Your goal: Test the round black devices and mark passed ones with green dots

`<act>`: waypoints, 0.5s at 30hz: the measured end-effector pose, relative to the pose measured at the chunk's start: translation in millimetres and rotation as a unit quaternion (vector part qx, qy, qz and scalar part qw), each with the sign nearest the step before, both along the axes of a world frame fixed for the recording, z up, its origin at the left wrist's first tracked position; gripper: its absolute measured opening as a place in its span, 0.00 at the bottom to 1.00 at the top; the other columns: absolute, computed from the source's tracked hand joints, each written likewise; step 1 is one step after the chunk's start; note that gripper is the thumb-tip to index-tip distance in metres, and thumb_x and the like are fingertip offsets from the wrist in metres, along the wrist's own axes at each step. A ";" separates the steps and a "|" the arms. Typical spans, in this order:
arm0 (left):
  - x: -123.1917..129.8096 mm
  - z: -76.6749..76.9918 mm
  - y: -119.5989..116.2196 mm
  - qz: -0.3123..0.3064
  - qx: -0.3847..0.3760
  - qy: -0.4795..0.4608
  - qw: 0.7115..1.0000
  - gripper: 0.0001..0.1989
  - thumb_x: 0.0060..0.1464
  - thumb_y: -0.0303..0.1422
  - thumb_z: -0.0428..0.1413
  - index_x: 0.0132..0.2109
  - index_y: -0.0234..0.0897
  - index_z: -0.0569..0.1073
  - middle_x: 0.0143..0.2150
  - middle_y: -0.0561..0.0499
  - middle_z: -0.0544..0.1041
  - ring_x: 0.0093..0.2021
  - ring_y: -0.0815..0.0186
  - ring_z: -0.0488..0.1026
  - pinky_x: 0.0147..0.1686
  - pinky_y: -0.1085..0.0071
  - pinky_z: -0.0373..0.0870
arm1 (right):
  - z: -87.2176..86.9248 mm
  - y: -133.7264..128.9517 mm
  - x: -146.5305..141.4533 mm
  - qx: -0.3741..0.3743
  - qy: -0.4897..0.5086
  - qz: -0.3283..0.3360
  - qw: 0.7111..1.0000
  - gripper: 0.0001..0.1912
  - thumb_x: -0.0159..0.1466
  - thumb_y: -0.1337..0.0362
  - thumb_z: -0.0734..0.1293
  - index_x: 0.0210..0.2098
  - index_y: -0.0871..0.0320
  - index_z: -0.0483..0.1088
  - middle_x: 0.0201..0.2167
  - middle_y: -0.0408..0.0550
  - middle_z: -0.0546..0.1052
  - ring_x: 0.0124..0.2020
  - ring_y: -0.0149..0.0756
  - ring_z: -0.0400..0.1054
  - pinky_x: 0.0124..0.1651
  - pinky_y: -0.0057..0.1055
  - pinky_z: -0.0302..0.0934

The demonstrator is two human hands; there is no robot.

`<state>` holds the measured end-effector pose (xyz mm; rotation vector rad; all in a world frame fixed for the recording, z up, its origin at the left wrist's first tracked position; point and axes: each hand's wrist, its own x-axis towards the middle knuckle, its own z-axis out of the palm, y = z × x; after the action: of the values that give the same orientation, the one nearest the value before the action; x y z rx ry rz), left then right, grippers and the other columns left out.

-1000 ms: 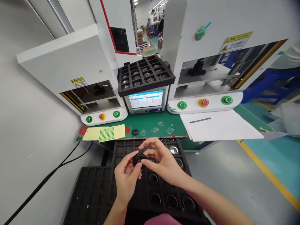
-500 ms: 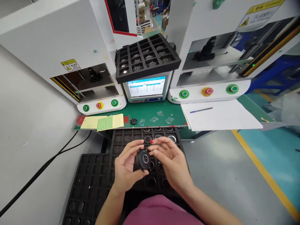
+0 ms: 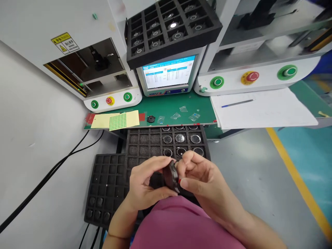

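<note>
A dark round watch case [image 3: 170, 177] without a strap stands nearly edge-on in front of my body. My left hand [image 3: 146, 181] is closed around it, thumb below and fingers above. At its right side, my right hand [image 3: 203, 178] has its fingers curled in and its thumb close to the rim. A small red piece [image 3: 179, 181] shows at the tip of the right thumb; the fingers hide part of it. Below the hands and beyond lies a black foam tray [image 3: 133, 151] with several watch cases in its right columns.
The green bench [image 3: 155, 103] holds a yellow sheet with green dots [image 3: 118, 121], another watch case [image 3: 150, 119], clear film scraps [image 3: 175, 116], and paper [image 3: 261, 110] with a pen. Behind stand a screen [image 3: 168, 74], a filled tray [image 3: 173, 45] and two press machines. Another foam tray [image 3: 110, 173] is lower left.
The watch case has turned from showing its sensor back to nearly edge-on and come closer to my body. My right fingers have curled in against it. The view has shifted downward.
</note>
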<state>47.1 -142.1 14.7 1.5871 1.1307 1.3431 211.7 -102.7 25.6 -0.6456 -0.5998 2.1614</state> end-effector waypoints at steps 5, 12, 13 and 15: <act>1.4 1.0 0.4 -0.004 0.004 0.005 1.000 0.27 0.49 0.42 0.63 0.57 0.43 0.73 0.47 0.42 0.79 0.44 0.57 0.77 0.44 0.63 0.74 | -1.1 1.1 2.5 -0.011 0.006 0.012 1.000 0.18 0.51 0.66 0.78 0.32 0.54 0.65 0.22 0.36 0.71 0.24 0.25 0.63 0.31 0.23 0.61; 3.4 -0.7 0.6 -0.004 -0.008 -0.019 1.000 0.27 0.49 0.42 0.63 0.57 0.45 0.73 0.47 0.45 0.80 0.44 0.60 0.75 0.44 0.64 0.73 | -0.7 1.0 2.8 -0.018 0.002 0.028 0.999 0.18 0.51 0.66 0.77 0.31 0.54 0.64 0.22 0.36 0.71 0.24 0.25 0.62 0.31 0.24 0.61; 3.6 -0.8 0.8 -0.003 -0.006 -0.016 1.000 0.27 0.49 0.42 0.63 0.57 0.45 0.73 0.46 0.45 0.80 0.43 0.60 0.75 0.44 0.63 0.73 | -0.3 1.3 2.6 -0.020 -0.001 0.028 0.999 0.18 0.51 0.65 0.78 0.31 0.54 0.64 0.22 0.36 0.71 0.24 0.25 0.62 0.30 0.24 0.61; 3.6 -1.0 1.2 -0.001 -0.004 -0.007 1.000 0.26 0.50 0.43 0.63 0.57 0.46 0.73 0.46 0.45 0.79 0.42 0.59 0.75 0.43 0.62 0.72 | 0.8 2.2 1.9 -0.028 -0.006 0.029 0.999 0.18 0.50 0.65 0.78 0.31 0.54 0.64 0.22 0.35 0.71 0.23 0.25 0.62 0.29 0.23 0.60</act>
<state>50.7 -140.9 13.7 1.5694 1.1238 1.3450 213.6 -100.5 26.4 -0.6807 -0.5723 2.2373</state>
